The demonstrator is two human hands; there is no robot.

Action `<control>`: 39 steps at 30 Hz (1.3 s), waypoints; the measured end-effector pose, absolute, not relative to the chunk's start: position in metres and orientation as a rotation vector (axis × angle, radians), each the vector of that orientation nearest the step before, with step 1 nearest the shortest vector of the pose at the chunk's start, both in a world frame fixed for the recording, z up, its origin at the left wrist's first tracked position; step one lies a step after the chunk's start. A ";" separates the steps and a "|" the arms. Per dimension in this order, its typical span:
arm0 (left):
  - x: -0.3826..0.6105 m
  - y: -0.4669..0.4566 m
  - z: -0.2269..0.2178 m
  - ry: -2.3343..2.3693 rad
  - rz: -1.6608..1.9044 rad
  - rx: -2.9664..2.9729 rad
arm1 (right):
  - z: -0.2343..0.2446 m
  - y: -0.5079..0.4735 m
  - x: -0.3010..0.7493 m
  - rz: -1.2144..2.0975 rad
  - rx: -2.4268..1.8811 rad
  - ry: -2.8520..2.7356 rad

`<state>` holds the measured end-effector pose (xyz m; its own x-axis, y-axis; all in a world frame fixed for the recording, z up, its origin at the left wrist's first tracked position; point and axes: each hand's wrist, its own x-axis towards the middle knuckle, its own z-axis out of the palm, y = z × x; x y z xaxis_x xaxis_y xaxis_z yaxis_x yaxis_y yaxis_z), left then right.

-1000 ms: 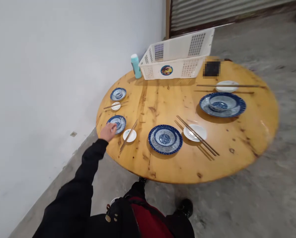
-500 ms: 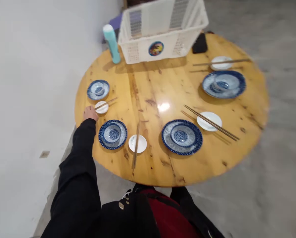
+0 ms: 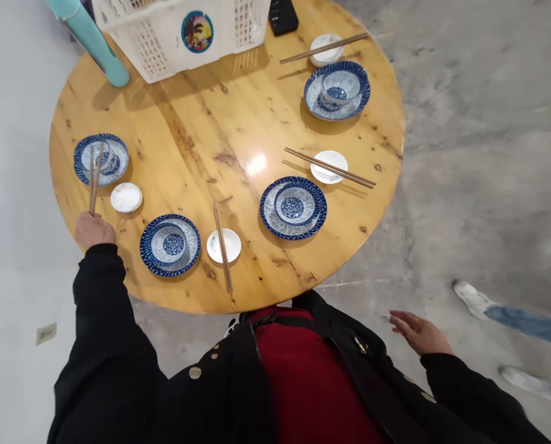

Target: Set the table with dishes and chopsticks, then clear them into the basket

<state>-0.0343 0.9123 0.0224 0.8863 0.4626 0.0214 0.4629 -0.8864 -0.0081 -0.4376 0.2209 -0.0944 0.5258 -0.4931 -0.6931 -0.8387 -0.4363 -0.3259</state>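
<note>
Fingers of my left hand [image 3: 94, 229] are closed around a pair of wooden chopsticks [image 3: 93, 182], held nearly upright at the near edge of the round wooden counter [image 3: 196, 142], their tips over a blue-and-white plate [image 3: 100, 159]. My right hand [image 3: 418, 333] hangs open beyond the rim, over the concrete floor [image 3: 488, 185], with nothing in it and wide room around it. Just past my left hand sits a bare white saucer [image 3: 126, 197]; beside it are a blue-and-white bowl on a plate [image 3: 170, 245], then a white dish [image 3: 224, 245] with chopsticks [image 3: 222, 246] across it. Open wood fills the counter's middle. Farther off, a white plastic basket [image 3: 178, 31] and a teal bottle [image 3: 90, 43] crowd the far edge. Someone's jeans and white shoes [image 3: 472, 299] stand out on the floor to my right.
</note>
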 end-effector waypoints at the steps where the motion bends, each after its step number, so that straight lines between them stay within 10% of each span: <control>1: -0.049 0.901 0.032 -0.811 -0.078 -3.011 | -0.095 0.222 -0.432 0.652 -2.149 1.052; 19: -0.214 0.706 -0.035 -0.770 0.425 -3.491 | -0.050 0.244 -0.199 -0.162 -2.766 0.283; 39: -0.227 0.653 -0.037 -1.373 0.487 -3.588 | -0.064 0.255 -0.077 0.299 -3.177 0.283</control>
